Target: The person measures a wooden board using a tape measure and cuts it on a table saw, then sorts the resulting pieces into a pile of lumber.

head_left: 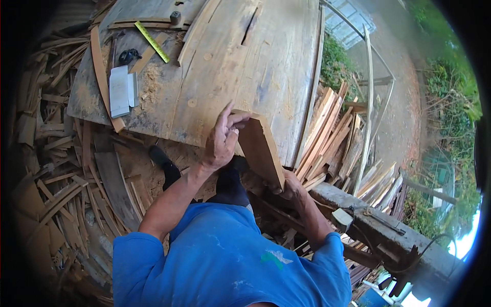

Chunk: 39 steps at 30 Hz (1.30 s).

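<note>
A short, flat wooden board (257, 147) is tilted up on edge at the near side of the wooden worktable (271, 77). My right hand (290, 187) grips its lower end, and the board covers part of those fingers. At the upper left corner, my left hand (223, 140) has its thumb and some fingers against the board's edge, while one finger points upward. The board's top end is close to the tabletop; whether they touch I cannot tell.
On the table's left lie a yellow ruler (152, 42), a black coiled item (130, 56), a pale flat box (120, 91) and a curved wood strip (101, 77). Scrap wood (66, 204) heaps the floor at left. Split timber (327, 133) and a concrete ledge (378, 225) stand at right.
</note>
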Motion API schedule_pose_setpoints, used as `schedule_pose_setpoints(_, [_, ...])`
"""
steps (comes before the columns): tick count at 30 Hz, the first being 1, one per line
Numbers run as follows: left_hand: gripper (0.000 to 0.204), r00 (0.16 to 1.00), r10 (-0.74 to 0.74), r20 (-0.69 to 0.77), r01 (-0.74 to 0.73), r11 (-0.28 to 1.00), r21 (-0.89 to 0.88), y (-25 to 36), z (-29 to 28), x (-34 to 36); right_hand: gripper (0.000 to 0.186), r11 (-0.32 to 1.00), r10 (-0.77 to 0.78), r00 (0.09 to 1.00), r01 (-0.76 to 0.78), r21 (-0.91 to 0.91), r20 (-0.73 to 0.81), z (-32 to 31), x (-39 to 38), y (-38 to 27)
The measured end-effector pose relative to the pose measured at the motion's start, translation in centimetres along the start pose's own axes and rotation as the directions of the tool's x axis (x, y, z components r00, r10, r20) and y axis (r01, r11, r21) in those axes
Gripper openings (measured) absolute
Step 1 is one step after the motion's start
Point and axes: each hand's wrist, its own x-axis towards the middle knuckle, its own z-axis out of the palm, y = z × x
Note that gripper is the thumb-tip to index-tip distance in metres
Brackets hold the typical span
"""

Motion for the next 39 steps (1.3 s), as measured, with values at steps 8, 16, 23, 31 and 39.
schedule_pose_setpoints(8, [0.065,0.983,-0.079,-0.164,0.091,0.994,0.063,-1.4,-0.6,-5.4,0.041,0.997,-0.017,0.924,-0.015,0.081,0.382,-1.6,1.8,6.6])
schedule_pose_setpoints(16, [0.044,0.959,-0.156,0.238,0.162,0.987,-0.007,4.0,3.3,-8.9,0.046,0.950,-0.180,0.926,0.251,-0.184,0.332,0.5,6.2,6.2])
schedule_pose_setpoints(23, [0.066,0.915,0.236,0.328,-0.367,0.824,0.432,5.6,7.3,-10.7,0.024,0.901,-0.233,0.883,0.354,-0.250,0.408,0.9,10.9,5.4])
schedule_pose_setpoints(31, [0.071,0.814,0.408,0.414,-0.549,0.775,0.315,3.6,7.0,-13.1,0.031,0.925,-0.265,0.925,0.324,-0.199,0.271,-0.6,11.4,1.7])
schedule_pose_setpoints(39, [0.061,0.836,0.380,0.396,-0.533,0.734,0.420,4.1,4.8,-13.3,0.037,0.728,-0.362,0.908,0.417,-0.544,0.212,-0.1,9.7,-0.3])
